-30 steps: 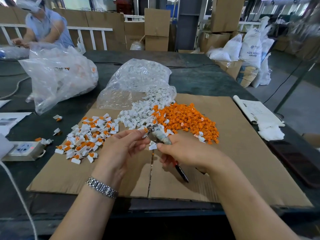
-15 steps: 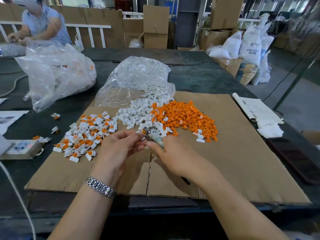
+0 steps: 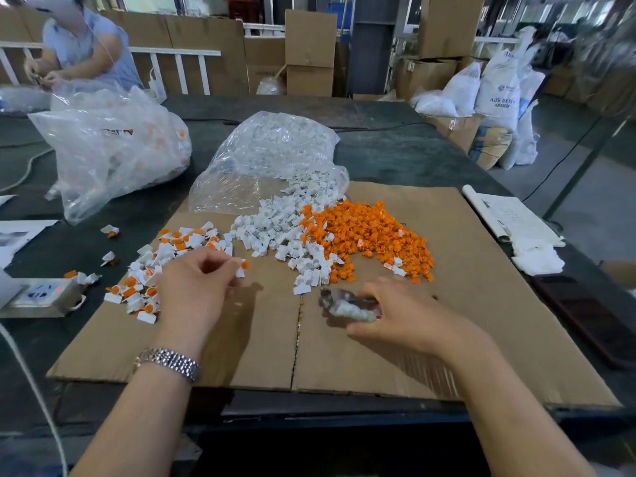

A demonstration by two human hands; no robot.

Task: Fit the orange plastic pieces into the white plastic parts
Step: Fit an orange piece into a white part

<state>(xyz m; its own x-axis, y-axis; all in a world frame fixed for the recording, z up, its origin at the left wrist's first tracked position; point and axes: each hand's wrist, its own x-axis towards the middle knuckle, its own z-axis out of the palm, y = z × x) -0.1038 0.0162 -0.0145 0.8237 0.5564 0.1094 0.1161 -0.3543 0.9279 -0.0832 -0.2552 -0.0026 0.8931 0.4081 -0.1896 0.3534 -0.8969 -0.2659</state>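
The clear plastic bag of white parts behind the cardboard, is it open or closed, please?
Open. The clear plastic bag lies on its side, and white plastic parts spill from its mouth onto the brown cardboard sheet.

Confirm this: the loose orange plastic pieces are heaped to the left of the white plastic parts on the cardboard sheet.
Not quite. In the head view the heap of loose orange plastic pieces lies to the right of the white plastic parts, not the left. Both do rest on the brown cardboard sheet.

Left hand (image 3: 196,287) pinches an assembled piece (image 3: 242,268); right hand (image 3: 402,316) grips a blurred tool (image 3: 347,304).
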